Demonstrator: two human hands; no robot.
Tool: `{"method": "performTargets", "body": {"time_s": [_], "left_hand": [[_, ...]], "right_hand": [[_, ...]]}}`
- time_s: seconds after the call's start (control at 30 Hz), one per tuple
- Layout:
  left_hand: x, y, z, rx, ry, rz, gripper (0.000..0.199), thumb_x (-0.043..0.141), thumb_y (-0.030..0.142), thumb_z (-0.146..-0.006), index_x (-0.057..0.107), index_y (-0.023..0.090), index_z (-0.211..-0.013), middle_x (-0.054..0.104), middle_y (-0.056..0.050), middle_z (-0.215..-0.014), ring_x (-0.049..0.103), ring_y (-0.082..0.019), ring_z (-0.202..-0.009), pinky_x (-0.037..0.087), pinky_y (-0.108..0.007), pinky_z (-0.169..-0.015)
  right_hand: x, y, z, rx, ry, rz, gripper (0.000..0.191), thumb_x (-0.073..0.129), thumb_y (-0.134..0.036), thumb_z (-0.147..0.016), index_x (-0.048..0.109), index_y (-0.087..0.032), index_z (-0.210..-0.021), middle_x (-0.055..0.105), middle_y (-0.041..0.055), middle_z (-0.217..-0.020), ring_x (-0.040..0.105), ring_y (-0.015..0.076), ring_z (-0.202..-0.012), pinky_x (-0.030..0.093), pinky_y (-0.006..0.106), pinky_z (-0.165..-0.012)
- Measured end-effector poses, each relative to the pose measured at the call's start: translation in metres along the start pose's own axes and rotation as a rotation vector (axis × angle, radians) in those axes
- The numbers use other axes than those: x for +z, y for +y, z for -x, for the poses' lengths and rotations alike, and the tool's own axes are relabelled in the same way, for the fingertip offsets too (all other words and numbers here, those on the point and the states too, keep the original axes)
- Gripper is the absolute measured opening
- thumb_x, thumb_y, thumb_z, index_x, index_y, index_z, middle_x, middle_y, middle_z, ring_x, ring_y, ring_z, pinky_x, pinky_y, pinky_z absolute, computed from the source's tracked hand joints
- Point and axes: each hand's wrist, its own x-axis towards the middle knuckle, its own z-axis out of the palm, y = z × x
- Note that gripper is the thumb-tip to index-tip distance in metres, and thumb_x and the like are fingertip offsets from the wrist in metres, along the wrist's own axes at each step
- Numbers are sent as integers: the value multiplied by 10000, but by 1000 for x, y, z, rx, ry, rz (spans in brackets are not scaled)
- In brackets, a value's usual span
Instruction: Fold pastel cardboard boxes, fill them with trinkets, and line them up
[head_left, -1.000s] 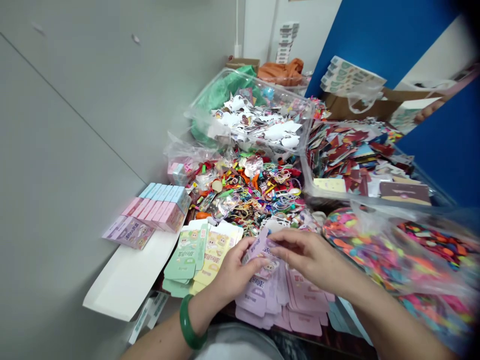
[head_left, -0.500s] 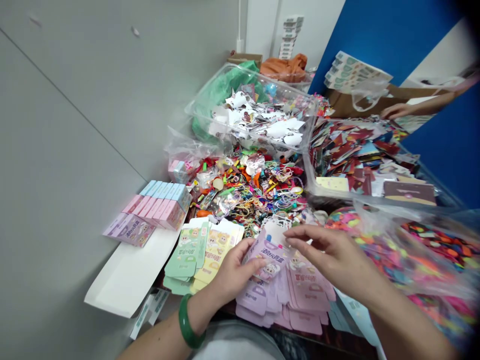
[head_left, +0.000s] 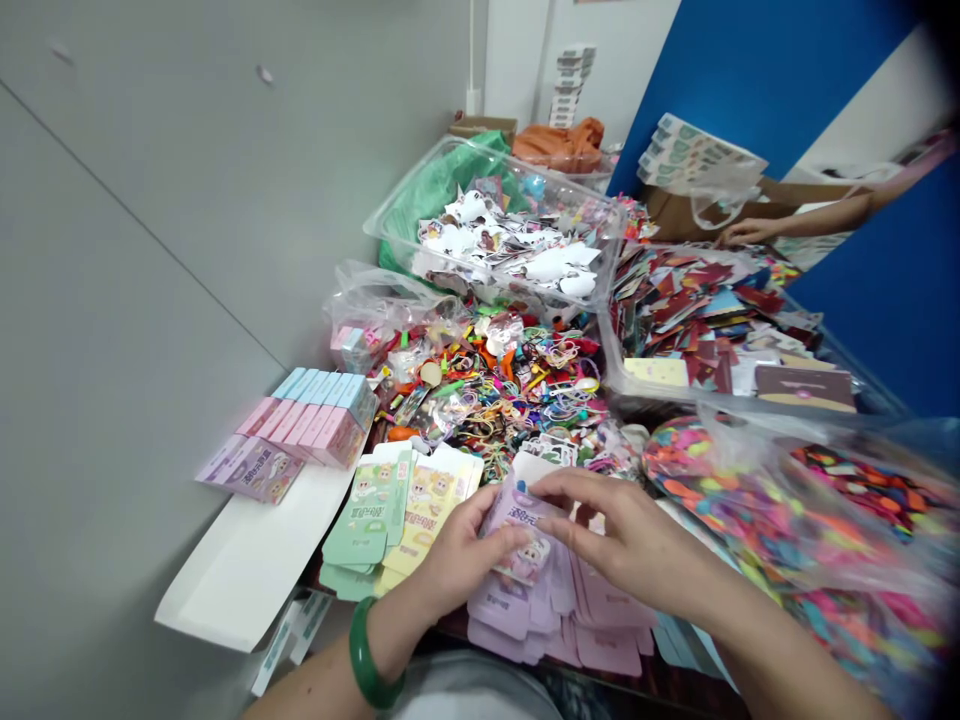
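Note:
My left hand (head_left: pixel 466 545) is closed round a small purple cardboard box (head_left: pixel 525 505), thumb across its printed front. The box's pale top flap stands up, and a small blue piece shows at its mouth. My right hand (head_left: pixel 611 530) is at the box's right edge by the mouth, its thumb and fingers closed on it; what else they hold is hidden. Beneath the box lie flat purple cartons (head_left: pixel 499 610) and pink cartons (head_left: pixel 611 620). Yellow cartons (head_left: pixel 424 510) and green cartons (head_left: pixel 367 510) lie left of my left hand.
Mixed small trinkets (head_left: pixel 517 375) are heaped beyond the cartons. Behind stand a clear bin (head_left: pixel 375 225) of paper cut-outs and another of cards (head_left: pixel 705 330). Bags of colourful pieces (head_left: pixel 757 500) sit right. Finished-looking boxes (head_left: pixel 322 410) stand on a white tray (head_left: pixel 225 570). A co-worker's hand (head_left: pixel 750 232) reaches in.
My right hand has moved left and down onto the box's mouth, its fingers now touching the box edge. The view has shifted slightly. The co-worker's hand has moved left.

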Motion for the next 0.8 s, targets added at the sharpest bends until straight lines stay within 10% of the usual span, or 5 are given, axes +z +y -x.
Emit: {"method": "performTargets", "body": {"time_s": [0.13,0.27,0.53,0.8], "left_hand": [[-5,2,2,-24,-22,76,414,756,333,-752,624,173,-1110,691,-45,-956,635,-176,-835,519,-272,-717],[-9,4,4,-49,-8,75,449,784,334,-723,629,171,-1112,698,-65,-1012,645,-189,-840,530,-287,-704],[-9,2,8,-36,-38,90,421,788,317,-735,635,185,-1104,696,-52,-1011,632,-178,-863,527,-286,-736],[-18,7,9,33,32,116,418,782,342,-741,631,164,-1087,692,-61,-997,625,-176,-883,495,-284,-773]], "right_hand": [[-14,10,-9,-47,-23,-54,262,561,-359,-885,709,-236,-1064,731,40,-1038,675,191,-870,522,292,-723],[-29,44,-50,123,315,396,278,452,-257,-933,700,-194,-1042,726,70,-988,670,209,-886,511,313,-779],[-19,92,-133,171,158,790,306,410,-5,-859,659,-69,-1025,657,203,-1027,638,236,-958,447,279,-792],[-30,104,-130,108,221,752,291,391,-41,-870,652,-78,-993,639,186,-1014,641,231,-877,440,306,-760]]}}
